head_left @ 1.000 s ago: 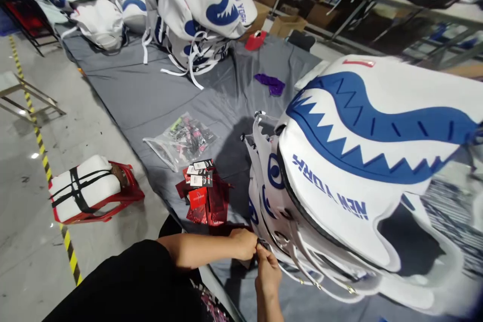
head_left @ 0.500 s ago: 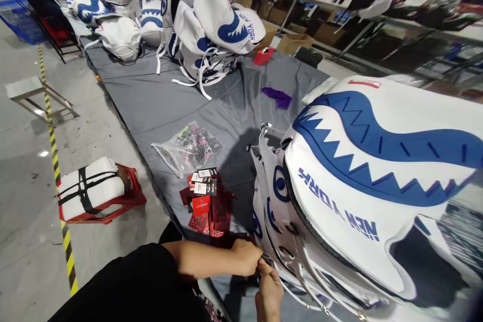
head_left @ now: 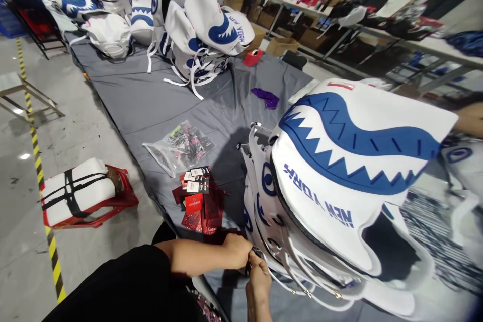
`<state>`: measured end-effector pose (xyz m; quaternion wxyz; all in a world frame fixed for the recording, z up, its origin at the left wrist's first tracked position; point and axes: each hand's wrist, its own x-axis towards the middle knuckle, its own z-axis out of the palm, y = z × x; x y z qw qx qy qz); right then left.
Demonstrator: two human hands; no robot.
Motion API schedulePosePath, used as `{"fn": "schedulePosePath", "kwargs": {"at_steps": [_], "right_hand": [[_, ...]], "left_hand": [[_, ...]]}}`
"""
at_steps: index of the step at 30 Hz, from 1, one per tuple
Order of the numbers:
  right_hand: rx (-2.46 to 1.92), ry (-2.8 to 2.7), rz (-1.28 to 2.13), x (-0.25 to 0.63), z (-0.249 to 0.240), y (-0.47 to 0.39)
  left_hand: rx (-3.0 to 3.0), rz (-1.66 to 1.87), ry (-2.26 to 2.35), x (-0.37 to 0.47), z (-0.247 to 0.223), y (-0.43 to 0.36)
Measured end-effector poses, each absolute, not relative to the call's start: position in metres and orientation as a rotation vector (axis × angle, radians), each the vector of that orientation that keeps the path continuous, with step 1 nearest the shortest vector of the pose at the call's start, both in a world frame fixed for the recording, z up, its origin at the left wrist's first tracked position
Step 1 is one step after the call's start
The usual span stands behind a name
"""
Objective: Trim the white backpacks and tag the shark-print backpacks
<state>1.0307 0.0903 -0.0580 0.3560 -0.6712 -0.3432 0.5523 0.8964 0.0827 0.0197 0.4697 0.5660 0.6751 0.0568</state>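
Observation:
My left hand and my right hand meet at the lower left edge of a stack of white backpacks. Fingers of both hands are pinched together around a small dark thing, too hidden to name. The top backpack bears a blue-and-white toothed mouth and "NEW YORK" lettering. White cords with metal ends hang below, right of my hands. Just beyond my left forearm lies a pile of red and black hang tags, some with white labels.
A clear plastic bag and a purple cloth lie on the grey-covered table. More white backpacks stand at its far end. Another person's arm shows at the right edge. A red stool with a white cushion stands on the floor.
The view has shifted, so most things sit further left. Both my hands stay pinched together by the backpacks. Another person's arm now shows at the right edge.

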Motion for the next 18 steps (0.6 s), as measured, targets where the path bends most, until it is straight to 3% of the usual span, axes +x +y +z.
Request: {"fn": "schedulePosePath", "kwargs": {"at_steps": [18], "right_hand": [[-1.839, -1.154, 1.331, 1.024, -0.058, 0.082]], "left_hand": [[1.546, 0.132, 1.686, 0.875, 0.032, 0.066]]}}
